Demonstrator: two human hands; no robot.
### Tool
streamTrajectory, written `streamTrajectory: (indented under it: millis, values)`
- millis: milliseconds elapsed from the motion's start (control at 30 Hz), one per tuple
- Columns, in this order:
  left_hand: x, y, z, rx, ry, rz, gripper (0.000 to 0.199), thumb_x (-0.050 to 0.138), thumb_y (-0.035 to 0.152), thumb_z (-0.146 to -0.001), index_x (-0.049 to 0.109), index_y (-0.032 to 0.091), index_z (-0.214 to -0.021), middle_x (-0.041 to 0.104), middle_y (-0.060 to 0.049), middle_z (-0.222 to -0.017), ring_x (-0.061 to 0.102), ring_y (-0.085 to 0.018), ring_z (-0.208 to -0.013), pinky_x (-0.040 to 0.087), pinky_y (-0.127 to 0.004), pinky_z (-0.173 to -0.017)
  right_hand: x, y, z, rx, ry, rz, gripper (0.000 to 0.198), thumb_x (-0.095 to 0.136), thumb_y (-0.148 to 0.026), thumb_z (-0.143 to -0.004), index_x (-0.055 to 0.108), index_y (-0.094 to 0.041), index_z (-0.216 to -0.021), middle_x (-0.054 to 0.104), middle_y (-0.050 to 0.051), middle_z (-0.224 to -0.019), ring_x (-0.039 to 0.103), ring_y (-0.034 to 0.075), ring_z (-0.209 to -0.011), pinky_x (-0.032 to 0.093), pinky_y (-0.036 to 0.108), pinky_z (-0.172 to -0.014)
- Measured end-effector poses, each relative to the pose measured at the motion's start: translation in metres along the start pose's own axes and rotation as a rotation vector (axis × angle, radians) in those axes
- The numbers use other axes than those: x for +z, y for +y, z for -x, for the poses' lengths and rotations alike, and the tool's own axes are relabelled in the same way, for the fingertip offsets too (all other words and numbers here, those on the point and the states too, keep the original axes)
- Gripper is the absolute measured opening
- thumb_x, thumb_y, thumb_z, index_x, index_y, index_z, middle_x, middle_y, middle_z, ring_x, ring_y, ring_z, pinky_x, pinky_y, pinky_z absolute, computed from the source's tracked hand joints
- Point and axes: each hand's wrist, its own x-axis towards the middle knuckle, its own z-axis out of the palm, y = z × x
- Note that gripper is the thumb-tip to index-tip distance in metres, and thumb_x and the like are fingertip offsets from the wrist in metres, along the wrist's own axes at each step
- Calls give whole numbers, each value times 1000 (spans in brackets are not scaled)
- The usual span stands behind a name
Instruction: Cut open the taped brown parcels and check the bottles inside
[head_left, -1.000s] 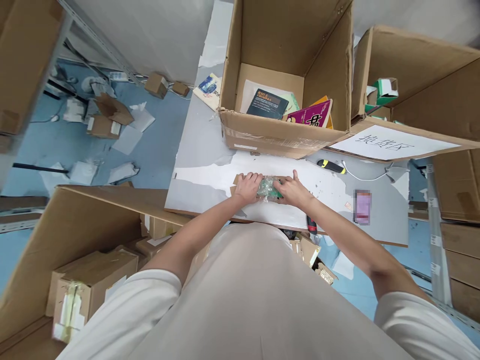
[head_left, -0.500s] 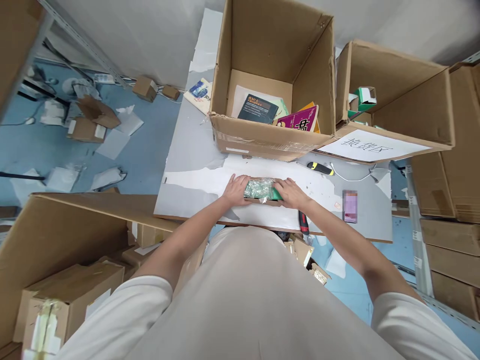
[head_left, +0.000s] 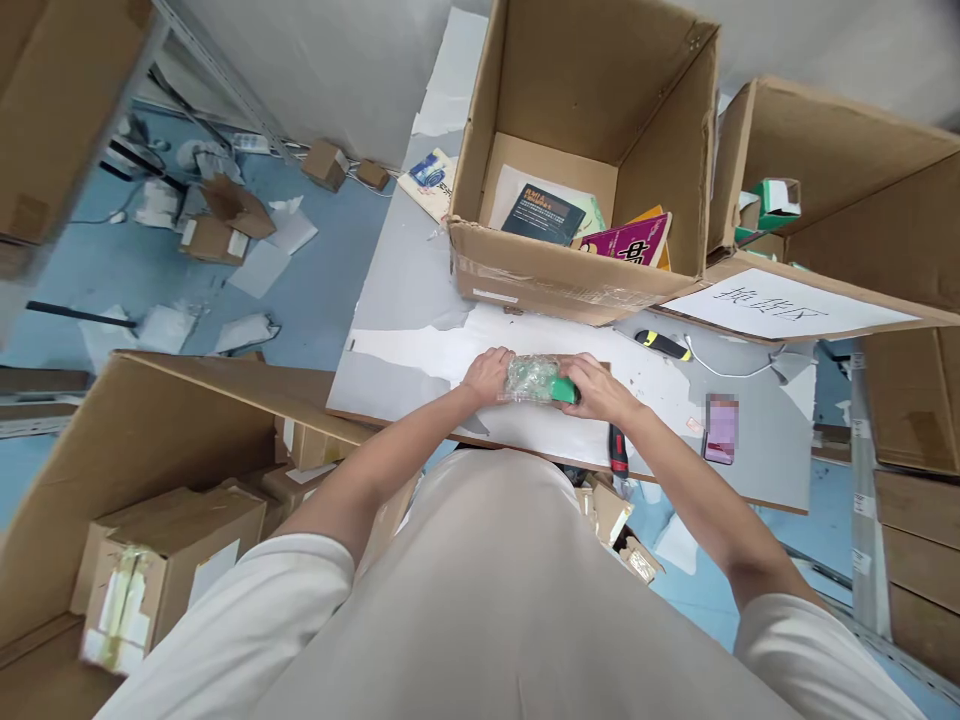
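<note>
My left hand is closed on the left end of a clear bubble wrap sleeve. A green box sticks out of the wrap's right end, and my right hand grips it there. Behind them, part of a brown cardboard piece shows on the table; my hands hide most of it. A red and black box cutter lies near the table's front edge, below my right hand.
A large carton with books stands at the back. Right of it is a carton with a handwritten sign and green boxes inside. A yellow and black cutter and a phone lie to the right. An open carton stands at left.
The green box now protrudes from the right end of the bubble wrap, with my right hand on it. The wrapped box has come up off the cardboard. The whole view has shifted slightly.
</note>
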Motion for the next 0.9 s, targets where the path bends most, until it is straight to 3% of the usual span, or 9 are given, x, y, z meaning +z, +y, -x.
streamTrajectory:
  millis: [133,300,433,567,700,767,900]
  values:
    - [1,8,-5,-18,15,-1,73,68,44,-68,45,14,-131,51,-12,-125,46,-32,-115,35,-39,-101,-9,-3,-2,4,13,-45,44,61,-30,-75,49,-15,-114,56,16,-120,47,30,-114,36,46,-100]
    - [-1,-2,2,-53,22,46,128,75,65,-49,12,14,-148,31,-20,-148,30,-38,-133,19,-56,-111,9,3,13,177,126,-89,66,60,-48,-80,38,-13,-131,47,21,-134,41,31,-128,35,49,-103]
    - [0,-8,6,-48,31,44,132,71,71,-49,6,15,-150,20,-20,-154,17,-36,-141,9,-59,-113,26,6,19,268,134,-88,89,61,-55,-77,23,-11,-144,32,24,-147,27,31,-139,30,50,-108]
    - [1,-7,7,-21,47,-16,134,70,73,-46,11,11,-149,20,-22,-154,8,-38,-144,0,-60,-113,27,10,22,261,30,-30,88,60,-43,-80,13,-18,-150,14,21,-154,9,36,-144,24,61,-107]
    - [-1,-8,6,-18,23,-53,133,71,71,-48,11,10,-149,21,-22,-153,8,-40,-143,-2,-61,-112,13,15,22,226,41,-94,92,60,-22,-79,2,-20,-151,33,20,-144,33,32,-134,33,52,-104]
    - [-2,-9,5,-35,6,-52,132,72,70,-49,10,10,-150,21,-21,-154,9,-39,-143,-3,-62,-112,1,16,21,217,119,-133,97,63,-23,-77,0,-20,-151,42,19,-137,42,32,-126,37,51,-102]
    - [-1,-10,0,-94,-6,-42,131,70,70,-52,5,12,-150,16,-19,-156,9,-39,-143,-4,-64,-111,-44,6,23,176,250,-94,91,65,-28,-76,13,-22,-150,47,16,-135,45,33,-121,38,51,-100]
